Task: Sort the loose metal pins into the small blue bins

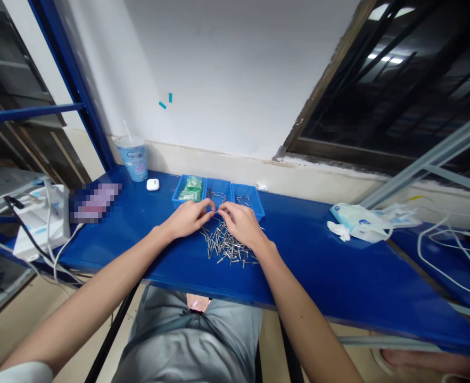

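At the far edge of a loose heap of shiny, slender metal pins (232,249) on the smooth blue table (302,260), my left hand (187,218) and right hand (240,222) nearly meet, thumbs and forefingers pinched on one thin pin (217,213). Just beyond, three blue plastic bins (259,209) stand in a row, the left one holding crinkled green packets (191,188), the others metal pieces.

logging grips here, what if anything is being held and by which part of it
A thin metal piece appears pinched between the left hand and right hand, apparently by its ends; too small to be sure.
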Available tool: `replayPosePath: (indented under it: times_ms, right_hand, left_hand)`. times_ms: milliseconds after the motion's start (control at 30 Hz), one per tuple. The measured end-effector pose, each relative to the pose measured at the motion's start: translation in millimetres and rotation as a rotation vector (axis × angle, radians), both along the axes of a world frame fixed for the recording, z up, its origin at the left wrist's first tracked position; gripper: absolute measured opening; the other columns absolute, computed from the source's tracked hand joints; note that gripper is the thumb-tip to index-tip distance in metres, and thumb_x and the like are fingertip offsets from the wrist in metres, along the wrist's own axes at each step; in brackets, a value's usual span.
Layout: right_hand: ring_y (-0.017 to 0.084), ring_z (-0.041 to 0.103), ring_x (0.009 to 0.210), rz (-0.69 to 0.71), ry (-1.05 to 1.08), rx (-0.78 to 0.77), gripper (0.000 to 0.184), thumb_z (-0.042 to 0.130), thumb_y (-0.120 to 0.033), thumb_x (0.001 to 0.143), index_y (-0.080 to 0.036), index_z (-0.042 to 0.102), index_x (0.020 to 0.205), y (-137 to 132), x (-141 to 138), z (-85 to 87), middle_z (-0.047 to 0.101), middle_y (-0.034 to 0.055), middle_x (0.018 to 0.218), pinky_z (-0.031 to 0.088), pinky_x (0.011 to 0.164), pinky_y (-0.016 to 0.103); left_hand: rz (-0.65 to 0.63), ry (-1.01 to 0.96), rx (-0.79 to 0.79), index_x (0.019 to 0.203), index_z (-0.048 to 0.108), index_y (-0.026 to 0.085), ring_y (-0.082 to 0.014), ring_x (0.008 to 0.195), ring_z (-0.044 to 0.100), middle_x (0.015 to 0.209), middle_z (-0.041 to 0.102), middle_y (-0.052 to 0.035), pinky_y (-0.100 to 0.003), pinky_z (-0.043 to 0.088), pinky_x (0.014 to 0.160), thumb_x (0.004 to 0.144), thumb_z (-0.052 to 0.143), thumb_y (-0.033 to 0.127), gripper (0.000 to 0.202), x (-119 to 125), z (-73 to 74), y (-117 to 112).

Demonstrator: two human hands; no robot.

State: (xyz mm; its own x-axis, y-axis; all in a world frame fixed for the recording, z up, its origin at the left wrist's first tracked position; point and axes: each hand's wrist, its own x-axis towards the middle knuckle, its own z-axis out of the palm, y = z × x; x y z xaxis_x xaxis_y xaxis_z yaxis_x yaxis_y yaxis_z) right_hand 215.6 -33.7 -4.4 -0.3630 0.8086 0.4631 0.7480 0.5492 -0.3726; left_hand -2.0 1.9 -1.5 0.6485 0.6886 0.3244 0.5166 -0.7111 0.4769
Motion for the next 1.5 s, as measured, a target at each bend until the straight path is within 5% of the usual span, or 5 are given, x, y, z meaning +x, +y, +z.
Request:
replayPosePath:
  times_ms: [400, 767, 1067, 1500]
  right_hand:
    - [0.020, 0.071, 0.086, 0.002, -0.017, -0.015, 0.018, 0.053, -0.032, 0.106, -0.023, 0.066, 0.116, -4.4, -6.0, 2.3, 0.078, 0.0053, 0.103, 0.045, 0.078, 0.030]
    - [0.021, 0.070, 0.086, 0.003, -0.041, 0.012, 0.022, 0.047, -0.033, 0.109, -0.023, 0.067, 0.108, -2.5, -6.8, -2.1, 0.076, 0.0042, 0.097, 0.042, 0.074, 0.029]
    - [0.015, 0.057, 0.064, -0.053, 0.082, 0.135, 0.018, 0.053, -0.030, 0.102, -0.021, 0.069, 0.100, -2.8, -6.3, -1.2, 0.069, 0.0014, 0.079, 0.039, 0.067, 0.028]
    - [0.017, 0.060, 0.069, -0.034, 0.063, 0.080, 0.024, 0.048, -0.034, 0.107, -0.022, 0.065, 0.095, -6.7, -7.2, 4.0, 0.070, 0.0021, 0.082, 0.038, 0.069, 0.029]
  left_hand:
    - [-0.095, -0.200, 0.014, 0.098, 0.061, 0.017, -0.0122, 0.062, 0.055, 0.072, 0.063, 0.0014, -0.024, 0.041, 0.063, 0.099, 0.053, 0.028, 0.013, 1.9, 1.3, -1.6]
    - [-0.085, -0.269, 0.032, 0.103, 0.063, 0.018, -0.0124, 0.067, 0.063, 0.091, 0.074, -0.0027, -0.025, 0.048, 0.069, 0.101, 0.054, 0.028, 0.013, 1.2, -3.6, 1.6]
    - [-0.059, -0.191, -0.044, 0.102, 0.062, 0.018, -0.0147, 0.068, 0.065, 0.076, 0.070, 0.0001, -0.027, 0.045, 0.071, 0.109, 0.042, 0.036, 0.027, 1.7, -1.0, -0.8]
    - [-0.084, -0.122, 0.011, 0.091, 0.065, 0.016, -0.0136, 0.062, 0.056, 0.073, 0.066, -0.0001, -0.027, 0.039, 0.067, 0.102, 0.043, 0.027, 0.027, 0.8, -1.5, 0.2]
